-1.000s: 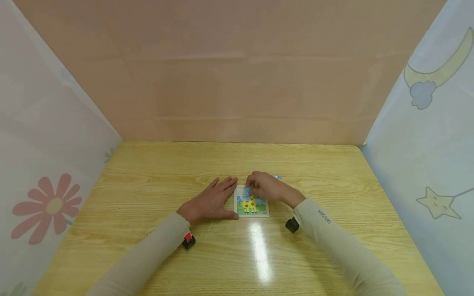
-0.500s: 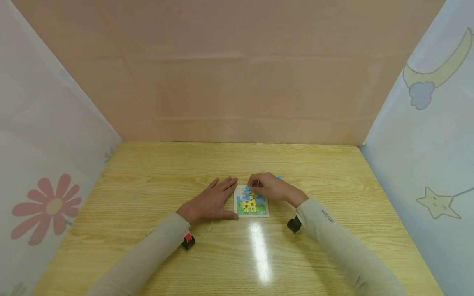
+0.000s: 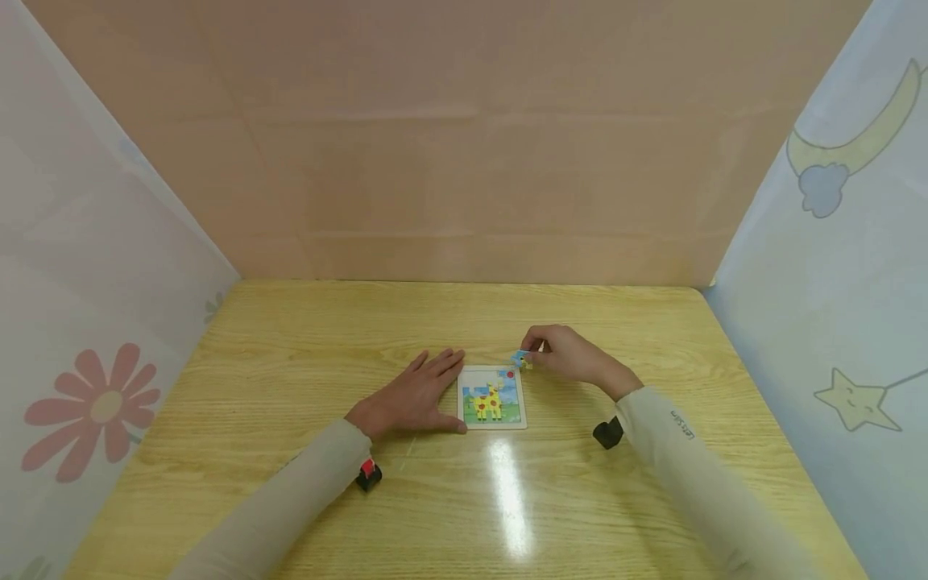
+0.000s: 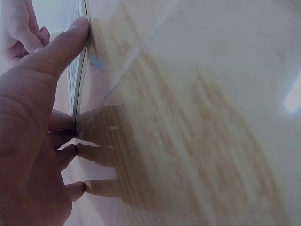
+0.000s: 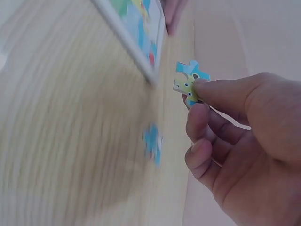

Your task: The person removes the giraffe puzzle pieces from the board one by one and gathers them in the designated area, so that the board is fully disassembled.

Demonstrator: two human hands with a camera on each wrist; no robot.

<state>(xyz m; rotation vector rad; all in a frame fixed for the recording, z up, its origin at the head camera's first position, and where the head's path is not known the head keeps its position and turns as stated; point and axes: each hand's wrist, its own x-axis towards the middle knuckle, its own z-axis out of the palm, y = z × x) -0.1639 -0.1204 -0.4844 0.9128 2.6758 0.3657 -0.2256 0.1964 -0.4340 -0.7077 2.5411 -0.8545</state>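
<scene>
Head view, from the left: a flower curtain [image 3: 87, 403] hangs beside the wooden table [image 3: 290, 338]. The left hand [image 3: 413, 395] lies flat on the table, fingers straight and spread, holding nothing, with its thumb along the left edge of the puzzle board [image 3: 493, 396]. The left wrist view shows that thumb [image 4: 61, 47] touching the board's edge [image 4: 77, 94]. The board carries a giraffe picture and lies flat near the table's middle. Just off its far right corner, the right hand [image 3: 573, 356] pinches a puzzle piece [image 3: 520, 358] between thumb and forefinger, held above the table and apart from the board. In the right wrist view the piece [image 5: 190, 82] is blue with a yellow patch, and another blue piece [image 5: 153, 143], blurred, lies on the table beneath the hand [image 5: 235, 146]. At the far right hangs a moon-and-star curtain [image 3: 855, 242].
</scene>
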